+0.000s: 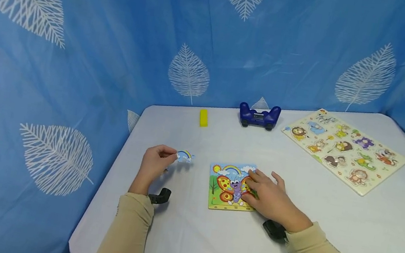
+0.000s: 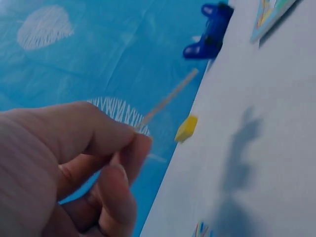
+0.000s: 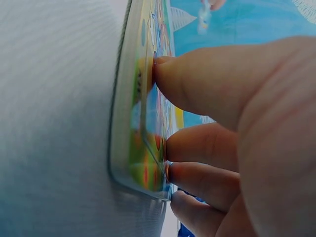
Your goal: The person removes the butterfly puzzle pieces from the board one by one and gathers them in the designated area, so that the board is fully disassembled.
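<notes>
Between thumb and fingertips, my left hand (image 1: 156, 164) pinches a thin puzzle piece (image 1: 184, 156) printed with a rainbow. It is held above the table, and the left wrist view shows the piece (image 2: 170, 98) nearly edge-on. A square butterfly puzzle (image 1: 230, 188) lies flat on the table to the right of that hand. My right hand (image 1: 268, 196) rests on the puzzle's right side. In the right wrist view, the thumb and fingertips of this hand (image 3: 212, 128) touch the printed face of the puzzle (image 3: 140, 118), spread apart and slightly bent.
A yellow block (image 1: 203, 118) and a dark blue game controller (image 1: 258, 116) lie along the back of the white table (image 1: 177, 237). At the back right is a larger animal puzzle board (image 1: 373, 180). A blue leaf-patterned curtain (image 1: 128, 44) hangs behind and to the left.
</notes>
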Available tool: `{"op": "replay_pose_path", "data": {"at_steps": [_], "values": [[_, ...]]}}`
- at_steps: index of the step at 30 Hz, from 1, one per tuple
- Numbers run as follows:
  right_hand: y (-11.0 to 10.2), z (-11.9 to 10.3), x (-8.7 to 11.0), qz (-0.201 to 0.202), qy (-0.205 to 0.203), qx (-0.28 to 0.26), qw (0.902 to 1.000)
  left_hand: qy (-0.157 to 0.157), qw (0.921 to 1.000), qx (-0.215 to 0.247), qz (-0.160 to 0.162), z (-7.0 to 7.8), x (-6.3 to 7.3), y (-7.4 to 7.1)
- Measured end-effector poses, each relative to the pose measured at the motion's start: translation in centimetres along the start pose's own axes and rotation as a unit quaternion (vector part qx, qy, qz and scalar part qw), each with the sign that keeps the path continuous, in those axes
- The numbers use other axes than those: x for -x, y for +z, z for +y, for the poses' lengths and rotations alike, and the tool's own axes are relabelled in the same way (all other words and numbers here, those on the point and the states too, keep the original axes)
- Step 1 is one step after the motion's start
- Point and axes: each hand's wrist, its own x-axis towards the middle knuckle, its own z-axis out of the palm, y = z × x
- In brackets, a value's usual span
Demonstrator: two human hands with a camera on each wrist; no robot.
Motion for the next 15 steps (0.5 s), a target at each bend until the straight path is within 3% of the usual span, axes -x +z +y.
{"op": "replay_pose_path", "data": {"at_steps": [5,10,15], "values": [[-0.2,0.1,-0.1,-0.012,0.009,0.001,0.9999,-0.023,0.9994,-0.023,-0.01,-0.4,-0.4,-0.4],[-0.2,0.2,-0.2,-0.017,0.012,0.003,0.9998,-0.031,0.9961,-0.078,-0.03,-0.7,-0.5,0.2],[-0.3,0.2,-0.2,-0.019,0.012,0.008,0.9997,-0.03,0.9919,-0.12,-0.026,-0.9,-0.4,0.9]]}}
